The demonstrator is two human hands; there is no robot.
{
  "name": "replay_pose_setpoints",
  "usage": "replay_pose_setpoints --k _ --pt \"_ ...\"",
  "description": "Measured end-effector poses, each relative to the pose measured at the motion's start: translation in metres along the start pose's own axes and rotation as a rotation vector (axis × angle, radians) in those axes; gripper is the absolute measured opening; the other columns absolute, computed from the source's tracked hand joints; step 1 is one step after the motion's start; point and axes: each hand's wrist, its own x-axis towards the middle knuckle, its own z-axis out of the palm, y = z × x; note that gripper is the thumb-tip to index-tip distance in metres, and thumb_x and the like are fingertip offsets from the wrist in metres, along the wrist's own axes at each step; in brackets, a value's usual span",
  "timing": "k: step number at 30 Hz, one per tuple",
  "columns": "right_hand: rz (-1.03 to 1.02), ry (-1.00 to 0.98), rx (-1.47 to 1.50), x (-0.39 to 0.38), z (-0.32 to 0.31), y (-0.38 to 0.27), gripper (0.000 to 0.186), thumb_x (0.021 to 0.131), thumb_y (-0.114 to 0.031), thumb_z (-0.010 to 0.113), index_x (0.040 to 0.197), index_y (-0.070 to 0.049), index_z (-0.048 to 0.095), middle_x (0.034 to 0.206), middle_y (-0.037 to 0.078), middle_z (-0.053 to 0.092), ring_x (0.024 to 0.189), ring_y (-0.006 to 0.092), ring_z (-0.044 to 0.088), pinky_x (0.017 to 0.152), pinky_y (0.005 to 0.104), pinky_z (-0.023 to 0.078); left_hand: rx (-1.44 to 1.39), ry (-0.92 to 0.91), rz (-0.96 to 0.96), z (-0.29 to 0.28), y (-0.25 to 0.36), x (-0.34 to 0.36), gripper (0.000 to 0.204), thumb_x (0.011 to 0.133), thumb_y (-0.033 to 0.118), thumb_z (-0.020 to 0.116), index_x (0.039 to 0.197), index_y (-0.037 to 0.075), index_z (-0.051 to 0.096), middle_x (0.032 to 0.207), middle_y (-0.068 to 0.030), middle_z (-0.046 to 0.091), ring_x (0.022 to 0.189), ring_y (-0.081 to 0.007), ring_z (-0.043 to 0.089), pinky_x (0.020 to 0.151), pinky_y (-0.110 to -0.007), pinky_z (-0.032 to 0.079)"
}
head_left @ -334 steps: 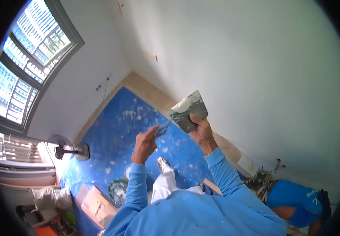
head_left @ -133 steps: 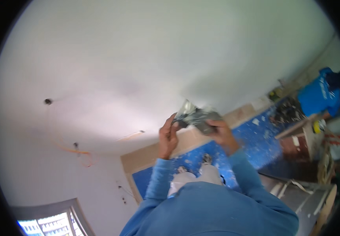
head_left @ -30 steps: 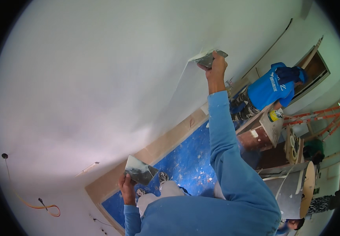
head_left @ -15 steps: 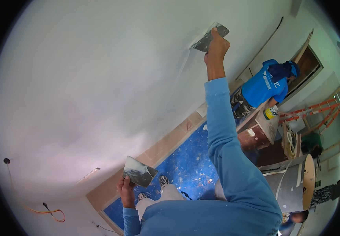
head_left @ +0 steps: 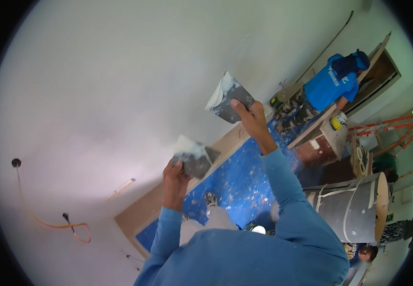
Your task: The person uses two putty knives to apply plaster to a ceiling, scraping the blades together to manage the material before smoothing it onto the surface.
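Note:
My right hand grips a broad putty knife, its dark blade tilted up and white compound lying along the far edge. Lower and to the left, my left hand is closed around a second putty knife, slightly blurred, with white compound smeared over its upper part. The two blades are apart, with a small gap between them. Both stand off in front of a large pale wall, which neither seems to touch. Thumbs lie on the blade faces; the other fingers are mostly hidden behind.
A co-worker in a blue shirt bends by a window opening at right. Nearby are a wooden box, an orange ladder and a large grey cylinder. Blue sheeting covers the floor. An orange cable hangs at lower left.
My right hand has come down and back from high on the wall with its putty knife. My left hand has risen to the right, bringing the two blades near each other.

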Motion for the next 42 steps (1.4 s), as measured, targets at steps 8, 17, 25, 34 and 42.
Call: replay_pose_setpoints --k 8,17,25,34,42 --pt "-0.311 -0.389 -0.343 -0.095 0.031 -0.006 0.045 0.085 0.008 0.058 0.129 -0.001 0.057 0.119 0.018 0.06 0.106 0.0292 0.063 0.086 0.0338 0.051 -0.194 0.01 -0.084 -0.015 -0.009 0.008 0.028 0.098 0.005 0.044 0.124 -0.003 0.05 0.124 -0.0149 0.059 0.114 -0.0247 0.06 0.102 -0.04 0.049" --pt "-0.38 -0.386 -0.686 -0.103 0.034 0.039 0.059 0.079 0.014 0.053 0.136 -0.005 0.052 0.121 0.019 0.053 0.105 0.0396 0.058 0.086 0.0418 0.052 0.017 -0.098 0.149 0.003 -0.005 -0.005 0.03 0.097 0.008 0.055 0.126 0.0 0.053 0.119 -0.0099 0.063 0.113 -0.0195 0.059 0.099 -0.035 0.048" --pt "0.498 0.029 0.075 -0.104 -0.023 0.163 0.039 0.087 -0.007 0.052 0.125 -0.001 0.054 0.112 0.016 0.064 0.101 0.033 0.066 0.087 0.0421 0.056 0.378 0.074 0.31 0.014 0.003 -0.012 0.031 0.101 0.02 0.053 0.127 0.003 0.054 0.107 -0.0076 0.068 0.092 -0.0158 0.068 0.076 -0.033 0.059" --pt "0.702 -0.063 1.108 -0.122 0.046 0.116 0.042 0.087 -0.001 0.065 0.127 0.003 0.052 0.115 0.016 0.063 0.104 0.0279 0.065 0.095 0.0412 0.054 1.458 -0.137 0.716 -0.004 0.006 -0.018 0.038 0.084 -0.003 0.058 0.12 0.003 0.064 0.1 -0.017 0.071 0.083 -0.0269 0.072 0.07 -0.034 0.059" --pt "0.503 -0.054 1.383 -0.118 0.061 0.128 0.045 0.095 -0.012 0.06 0.135 -0.001 0.044 0.123 0.017 0.06 0.111 0.0313 0.063 0.09 0.0503 0.056 1.761 0.069 0.401 -0.083 0.001 -0.038 0.021 0.085 -0.001 0.053 0.105 0.002 0.061 0.084 -0.0226 0.066 0.068 -0.0429 0.063 0.061 -0.049 0.051"
